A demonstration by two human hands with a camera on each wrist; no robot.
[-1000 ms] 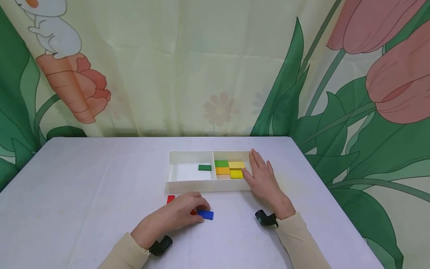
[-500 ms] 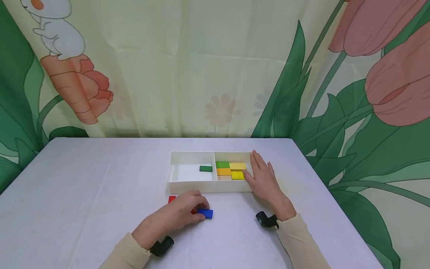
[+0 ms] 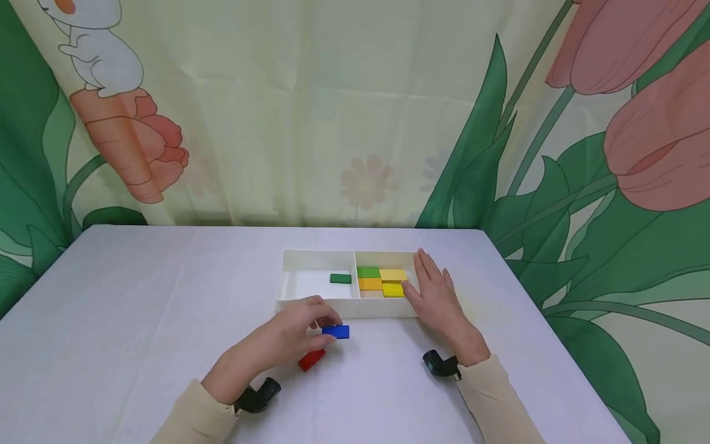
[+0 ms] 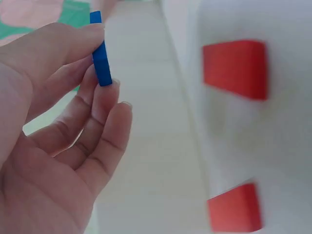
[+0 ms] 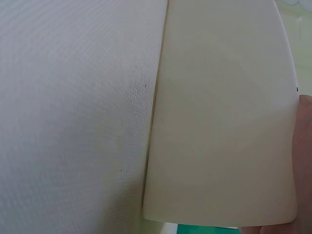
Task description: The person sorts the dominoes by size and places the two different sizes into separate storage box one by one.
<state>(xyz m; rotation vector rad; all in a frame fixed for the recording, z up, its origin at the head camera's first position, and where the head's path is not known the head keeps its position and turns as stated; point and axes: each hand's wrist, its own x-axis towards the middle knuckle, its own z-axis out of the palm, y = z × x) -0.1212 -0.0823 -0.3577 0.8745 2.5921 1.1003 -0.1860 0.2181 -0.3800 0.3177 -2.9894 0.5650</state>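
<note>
A blue block [image 3: 336,332] is pinched between the thumb and fingers of my left hand [image 3: 288,333], raised just in front of the white two-part box [image 3: 383,308]. In the left wrist view the blue block [image 4: 101,61] stands on edge under the thumb of my left hand [image 4: 63,117]. My right hand [image 3: 440,302] rests with extended fingers on the box's right end. A dark green block [image 3: 341,279] lies in the left compartment. The right compartment holds several blocks, among them a light green block [image 3: 368,272], an orange block [image 3: 370,283] and a yellow block [image 3: 393,290].
A red block [image 3: 312,359] lies on the white-covered table [image 3: 138,308] below my left hand. The left wrist view shows one red block [image 4: 236,68] and another red block [image 4: 235,208] beside the box. A printed curtain [image 3: 310,123] hangs behind the table.
My left hand has lifted the blue block and moved it away from me toward the box, uncovering the nearer red block. The farther red block is now hidden in the head view. My right hand stays put.
</note>
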